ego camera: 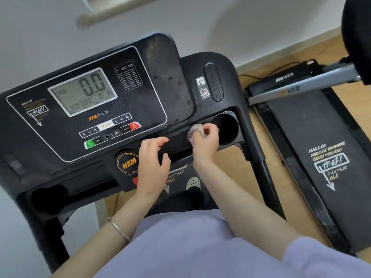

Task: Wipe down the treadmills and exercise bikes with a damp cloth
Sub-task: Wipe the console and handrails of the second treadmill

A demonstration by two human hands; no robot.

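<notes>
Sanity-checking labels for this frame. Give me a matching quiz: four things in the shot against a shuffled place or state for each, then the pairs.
Things:
1. cloth
2. left hand
3. display
4. second treadmill

Place or state:
a. reads 0.0
b. on the wooden floor, off to the right
c. pinched in the right hand, beside the cup holder
d. holds nothing, fingers loosely curled, by the HSM badge

Pairs: 1-c, 2-d, 3-a, 4-b.
</notes>
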